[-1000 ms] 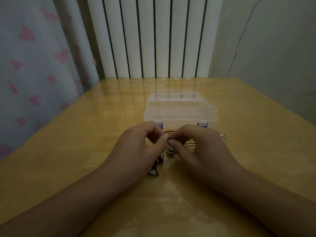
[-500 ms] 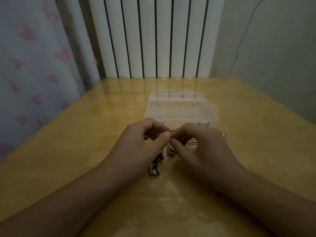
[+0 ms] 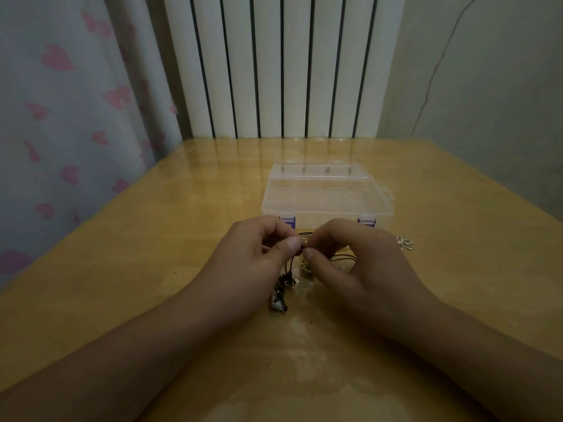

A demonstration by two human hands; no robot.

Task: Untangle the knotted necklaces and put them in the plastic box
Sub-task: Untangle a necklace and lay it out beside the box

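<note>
A: Where are the hands?

B: Just below the middle of the frame, thumbs almost meeting. The left hand (image 3: 256,254) has its fingers curled in, thumb pressed toward the forefinger, and its grip is pinched tight on the dark cords of the knotted necklaces (image 3: 300,254). The right hand (image 3: 359,263) mirrors it from the other side, its grip likewise closed down to a pinch on the same tangle.

A: So the necklaces are off the surface?

B: Partly. The knot is held between the two hands, slightly lifted. A dark cord hangs down from it to a small dark pendant (image 3: 278,301) lying on the wooden surface (image 3: 152,269), just beside the left wrist. A little gold-coloured piece (image 3: 305,267) shows under the right thumb; I cannot tell whether it rests on the wood.

A: And the plastic box?

B: The clear plastic box (image 3: 326,193) sits at the centre of the frame, just above the hands, lid closed, with two purple latches (image 3: 288,221) on its lower edge. Whether anything is inside, I cannot tell.

A: Anything else?

B: A silver flower-shaped charm (image 3: 404,242) lies on the surface right of the right hand, near the box's lower right corner. A white radiator (image 3: 283,65) fills the upper centre, a curtain with pink hearts (image 3: 61,117) the upper left, and a plain wall (image 3: 487,86) the upper right.
</note>
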